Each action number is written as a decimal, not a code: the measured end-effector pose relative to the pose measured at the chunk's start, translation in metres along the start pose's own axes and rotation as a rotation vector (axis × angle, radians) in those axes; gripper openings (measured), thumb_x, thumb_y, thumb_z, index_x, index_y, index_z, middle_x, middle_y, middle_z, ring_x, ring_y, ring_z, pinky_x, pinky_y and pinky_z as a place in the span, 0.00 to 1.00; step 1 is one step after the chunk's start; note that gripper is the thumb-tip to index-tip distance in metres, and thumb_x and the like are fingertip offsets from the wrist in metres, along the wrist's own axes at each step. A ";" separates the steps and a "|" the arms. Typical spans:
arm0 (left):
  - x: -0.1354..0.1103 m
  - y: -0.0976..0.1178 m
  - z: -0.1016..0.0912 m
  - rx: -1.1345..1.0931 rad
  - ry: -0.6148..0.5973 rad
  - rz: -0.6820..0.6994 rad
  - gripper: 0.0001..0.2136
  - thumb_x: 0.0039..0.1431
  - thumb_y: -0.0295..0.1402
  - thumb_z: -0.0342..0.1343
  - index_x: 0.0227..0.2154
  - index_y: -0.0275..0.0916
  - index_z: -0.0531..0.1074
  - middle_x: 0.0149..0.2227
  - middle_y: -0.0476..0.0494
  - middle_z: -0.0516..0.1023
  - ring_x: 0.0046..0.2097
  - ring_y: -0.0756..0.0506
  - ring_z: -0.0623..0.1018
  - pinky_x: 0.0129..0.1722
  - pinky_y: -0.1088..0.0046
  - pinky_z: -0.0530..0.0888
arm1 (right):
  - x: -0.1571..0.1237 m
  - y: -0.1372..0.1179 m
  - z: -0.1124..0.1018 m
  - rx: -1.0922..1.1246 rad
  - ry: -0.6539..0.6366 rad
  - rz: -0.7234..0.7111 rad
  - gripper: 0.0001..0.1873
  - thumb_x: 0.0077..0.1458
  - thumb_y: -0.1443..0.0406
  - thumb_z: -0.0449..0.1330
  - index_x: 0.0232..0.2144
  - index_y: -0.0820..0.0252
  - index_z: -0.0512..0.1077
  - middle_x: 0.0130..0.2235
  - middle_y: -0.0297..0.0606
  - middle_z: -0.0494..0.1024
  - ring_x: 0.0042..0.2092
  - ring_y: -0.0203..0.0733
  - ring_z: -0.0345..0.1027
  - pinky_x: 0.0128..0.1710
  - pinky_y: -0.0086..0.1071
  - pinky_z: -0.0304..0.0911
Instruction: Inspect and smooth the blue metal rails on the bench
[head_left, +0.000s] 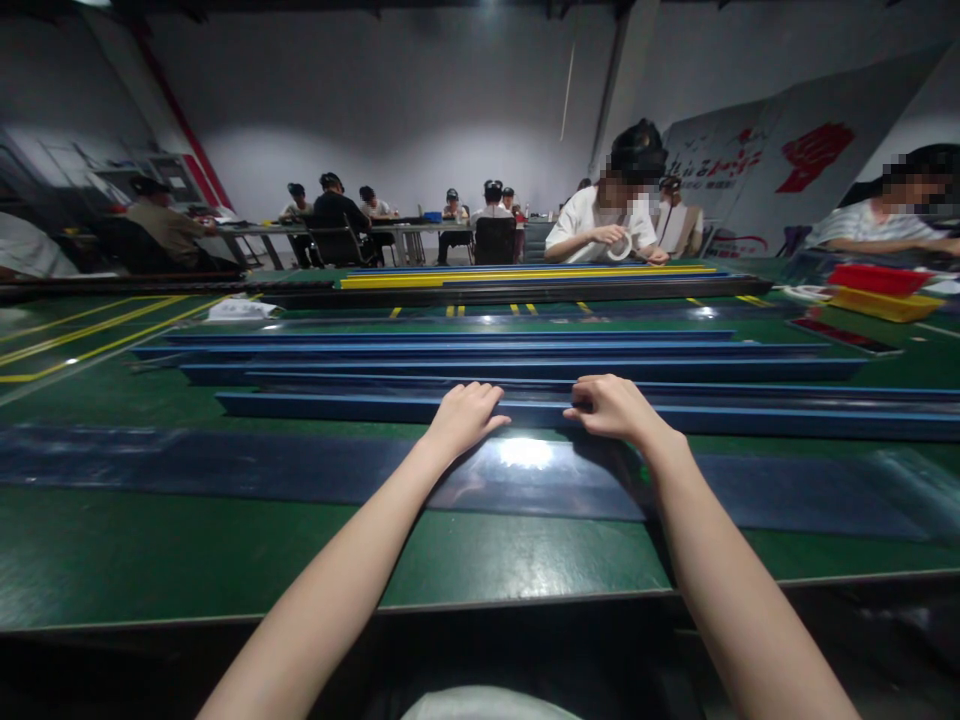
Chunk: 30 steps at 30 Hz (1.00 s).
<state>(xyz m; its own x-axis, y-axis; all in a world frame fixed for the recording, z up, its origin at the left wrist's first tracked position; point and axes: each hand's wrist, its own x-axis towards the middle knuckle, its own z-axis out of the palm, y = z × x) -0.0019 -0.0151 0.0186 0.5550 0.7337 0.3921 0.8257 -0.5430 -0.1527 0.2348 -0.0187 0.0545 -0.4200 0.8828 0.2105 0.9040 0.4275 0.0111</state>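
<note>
A long blue channel strip lies lengthwise across the green table in front of me. My left hand grips it near its middle, with the fingers over the top and the thumb at the front side. To the right, my right hand is curled round the same strip, thumb and fingertips close together. Between the hands and the table's front edge lies a flat, glossy see-through strip, its surface reflecting a bright light. The undersides of my fingers are hidden.
More blue channel strips lie parallel just beyond. Farther back are yellow strips and a white packet. Red and yellow trays stand at the right, near a dark flat device. A co-worker opposite holds a tape roll.
</note>
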 end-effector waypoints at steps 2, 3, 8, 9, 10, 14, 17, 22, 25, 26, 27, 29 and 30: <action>0.000 0.000 0.000 0.002 -0.002 -0.009 0.15 0.56 0.44 0.51 0.39 0.37 0.67 0.39 0.44 0.75 0.42 0.45 0.72 0.37 0.71 0.63 | 0.000 0.000 0.000 -0.010 -0.005 0.006 0.09 0.48 0.60 0.55 0.24 0.59 0.70 0.31 0.37 0.75 0.32 0.38 0.65 0.26 0.29 0.46; 0.000 0.001 0.000 0.003 -0.003 -0.016 0.15 0.56 0.45 0.51 0.39 0.37 0.67 0.39 0.44 0.75 0.41 0.45 0.72 0.37 0.71 0.63 | 0.000 0.000 0.001 -0.014 -0.005 0.007 0.09 0.48 0.60 0.55 0.24 0.59 0.70 0.31 0.37 0.75 0.33 0.38 0.65 0.26 0.29 0.46; 0.000 0.002 0.000 -0.004 -0.019 -0.051 0.16 0.56 0.46 0.51 0.39 0.37 0.67 0.39 0.45 0.75 0.42 0.45 0.72 0.37 0.71 0.63 | 0.000 -0.001 0.004 -0.018 0.011 -0.017 0.11 0.50 0.58 0.53 0.25 0.60 0.69 0.32 0.38 0.74 0.34 0.39 0.66 0.27 0.29 0.48; 0.000 0.002 0.000 -0.005 -0.020 -0.053 0.16 0.56 0.46 0.51 0.39 0.37 0.67 0.39 0.45 0.75 0.42 0.45 0.72 0.37 0.71 0.63 | 0.000 -0.001 0.005 -0.018 0.016 -0.022 0.12 0.50 0.57 0.53 0.25 0.60 0.69 0.32 0.38 0.74 0.34 0.39 0.66 0.27 0.29 0.48; 0.000 0.002 0.000 -0.007 -0.020 -0.055 0.16 0.56 0.46 0.51 0.39 0.37 0.67 0.39 0.45 0.75 0.42 0.45 0.72 0.37 0.71 0.63 | 0.000 -0.002 0.005 -0.018 0.020 -0.028 0.13 0.51 0.56 0.53 0.25 0.60 0.69 0.32 0.38 0.74 0.34 0.40 0.66 0.28 0.29 0.48; 0.000 0.003 0.000 -0.017 -0.021 -0.061 0.16 0.56 0.45 0.51 0.39 0.38 0.67 0.39 0.44 0.75 0.42 0.45 0.72 0.37 0.71 0.63 | 0.000 -0.005 0.005 -0.014 0.023 -0.042 0.16 0.52 0.54 0.51 0.26 0.60 0.70 0.32 0.39 0.75 0.34 0.40 0.67 0.28 0.30 0.49; 0.000 0.004 -0.001 -0.023 -0.027 -0.064 0.16 0.56 0.45 0.51 0.40 0.38 0.67 0.39 0.44 0.75 0.42 0.44 0.71 0.37 0.71 0.63 | 0.002 -0.008 0.007 -0.006 0.016 -0.047 0.18 0.53 0.52 0.50 0.28 0.60 0.71 0.33 0.40 0.75 0.35 0.41 0.67 0.29 0.30 0.49; -0.001 0.004 -0.001 -0.010 -0.030 -0.064 0.16 0.56 0.45 0.51 0.39 0.38 0.67 0.39 0.44 0.75 0.42 0.44 0.71 0.38 0.70 0.62 | 0.006 -0.018 0.014 0.004 0.047 -0.098 0.19 0.55 0.52 0.49 0.33 0.60 0.70 0.36 0.41 0.75 0.38 0.41 0.67 0.31 0.29 0.51; -0.001 0.004 -0.001 -0.002 -0.029 -0.063 0.16 0.57 0.45 0.50 0.39 0.37 0.67 0.39 0.44 0.75 0.42 0.44 0.71 0.38 0.70 0.62 | 0.007 -0.024 0.018 -0.001 0.076 -0.137 0.17 0.57 0.54 0.48 0.34 0.60 0.69 0.37 0.41 0.74 0.39 0.41 0.66 0.32 0.29 0.51; -0.001 0.004 0.000 0.000 -0.029 -0.062 0.16 0.57 0.45 0.50 0.39 0.37 0.67 0.39 0.44 0.74 0.42 0.44 0.71 0.38 0.70 0.62 | 0.008 -0.026 0.019 -0.003 0.084 -0.146 0.17 0.57 0.55 0.48 0.34 0.61 0.69 0.37 0.41 0.74 0.39 0.40 0.66 0.32 0.29 0.51; -0.001 0.004 0.000 0.001 -0.028 -0.062 0.16 0.57 0.45 0.50 0.39 0.37 0.67 0.39 0.44 0.74 0.42 0.44 0.71 0.37 0.70 0.62 | 0.008 -0.027 0.020 -0.003 0.091 -0.154 0.16 0.57 0.55 0.48 0.34 0.61 0.69 0.36 0.41 0.73 0.39 0.40 0.66 0.32 0.29 0.51; -0.001 0.004 0.000 0.003 -0.026 -0.061 0.16 0.57 0.45 0.50 0.39 0.37 0.67 0.39 0.44 0.74 0.42 0.44 0.71 0.37 0.70 0.62 | 0.008 -0.028 0.021 0.005 0.099 -0.164 0.15 0.58 0.57 0.48 0.33 0.61 0.69 0.36 0.41 0.73 0.39 0.40 0.65 0.32 0.29 0.51; 0.000 0.005 -0.001 0.002 -0.026 -0.060 0.16 0.57 0.45 0.50 0.39 0.37 0.67 0.39 0.44 0.74 0.42 0.44 0.71 0.37 0.70 0.62 | 0.008 -0.029 0.020 0.011 0.099 -0.165 0.15 0.57 0.57 0.48 0.33 0.61 0.69 0.36 0.41 0.73 0.39 0.40 0.65 0.32 0.29 0.51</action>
<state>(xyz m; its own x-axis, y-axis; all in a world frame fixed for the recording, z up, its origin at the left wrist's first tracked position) 0.0016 -0.0181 0.0183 0.5065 0.7754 0.3770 0.8580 -0.4967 -0.1311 0.2038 -0.0198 0.0359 -0.5519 0.7772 0.3022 0.8224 0.5673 0.0430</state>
